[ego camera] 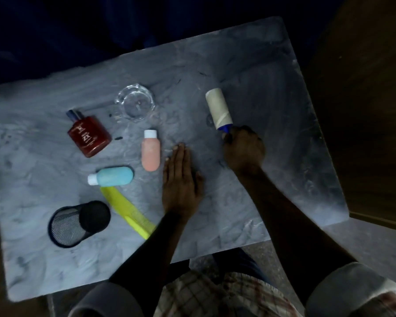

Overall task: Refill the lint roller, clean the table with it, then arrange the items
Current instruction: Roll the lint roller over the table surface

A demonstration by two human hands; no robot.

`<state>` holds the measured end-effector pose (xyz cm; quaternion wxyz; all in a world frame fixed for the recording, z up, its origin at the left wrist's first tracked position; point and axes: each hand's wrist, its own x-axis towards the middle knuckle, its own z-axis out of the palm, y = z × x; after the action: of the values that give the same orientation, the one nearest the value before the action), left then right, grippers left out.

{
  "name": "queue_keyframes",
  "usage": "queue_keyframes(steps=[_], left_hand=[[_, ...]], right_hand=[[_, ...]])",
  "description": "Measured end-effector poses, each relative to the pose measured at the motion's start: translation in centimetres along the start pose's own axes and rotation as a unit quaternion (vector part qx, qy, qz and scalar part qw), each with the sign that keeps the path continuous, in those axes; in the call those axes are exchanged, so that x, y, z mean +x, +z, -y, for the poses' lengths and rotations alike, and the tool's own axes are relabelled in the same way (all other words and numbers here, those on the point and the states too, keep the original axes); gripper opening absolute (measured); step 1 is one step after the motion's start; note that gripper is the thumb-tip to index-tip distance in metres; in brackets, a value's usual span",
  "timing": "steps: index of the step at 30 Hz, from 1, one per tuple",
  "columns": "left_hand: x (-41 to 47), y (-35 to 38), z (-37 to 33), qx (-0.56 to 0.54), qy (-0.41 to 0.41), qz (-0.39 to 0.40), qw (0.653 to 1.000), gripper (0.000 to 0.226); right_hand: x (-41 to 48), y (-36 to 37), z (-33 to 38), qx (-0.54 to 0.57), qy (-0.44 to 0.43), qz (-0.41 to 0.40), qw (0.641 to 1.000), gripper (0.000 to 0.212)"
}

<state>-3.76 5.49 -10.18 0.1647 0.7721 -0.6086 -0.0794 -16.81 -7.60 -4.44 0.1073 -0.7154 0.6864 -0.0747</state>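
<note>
While the right hand [244, 149] is closed around the blue handle of the lint roller [219, 111], the roll itself lies on the grey marbled table [284, 179] and points away from the person toward the far edge. Beside it, the left hand [182, 181] lies flat and open, palm down on the table, holding nothing, fingers together and pointing away. Just left of those fingers lies a pink bottle [150, 152] with a white cap. Nearer the person lies a blue bottle [112, 176] on its side, its white cap to the left, touching the end of a yellow comb [128, 211], which runs under the left forearm. Left of the comb, a black mesh cup [78, 223] lies tipped over. Farther off sit a red perfume bottle [88, 136] and a clear glass dish [136, 102].
</note>
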Motion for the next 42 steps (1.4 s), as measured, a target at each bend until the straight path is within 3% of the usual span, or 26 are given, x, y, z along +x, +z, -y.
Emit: queue_keyframes(steps=[3, 8, 19, 25, 33, 37, 42], left_hand=[[0.0, -0.1, 0.0, -0.003, -0.001, 0.0, 1.0, 0.07], [-0.2, 0.2, 0.1, -0.011, 0.0, -0.008, 1.0, 0.068], [-0.4, 0.1, 0.3, -0.041, -0.011, -0.028, 0.999, 0.063], [-0.3, -0.4, 0.1, -0.052, -0.017, -0.026, 0.998, 0.063], [-0.3, -0.3, 0.1, -0.051, -0.011, -0.043, 0.998, 0.064], [-0.3, -0.4, 0.0, -0.039, -0.008, -0.042, 0.998, 0.064], [-0.2, -0.1, 0.1, -0.028, -0.01, -0.051, 0.998, 0.063]], right_hand=[[-0.8, 0.7, 2.1, -0.007, -0.047, 0.015, 0.999, 0.026], [-2.4, 0.9, 5.0, 0.02, -0.054, 0.045, 0.997, 0.025], [-2.6, 1.2, 5.4, 0.034, -0.104, 0.059, 0.992, 0.03], [-0.5, 0.9, 3.0, 0.067, -0.039, 0.053, 0.996, 0.029], [2.0, -1.5, -2.8, 0.136, 0.117, 0.049, 0.983, 0.03], [2.3, -2.3, -6.3, 0.164, 0.178, 0.031, 0.97, 0.033], [1.6, -4.8, -10.6, 0.248, 0.232, 0.066, 0.938, 0.031]])
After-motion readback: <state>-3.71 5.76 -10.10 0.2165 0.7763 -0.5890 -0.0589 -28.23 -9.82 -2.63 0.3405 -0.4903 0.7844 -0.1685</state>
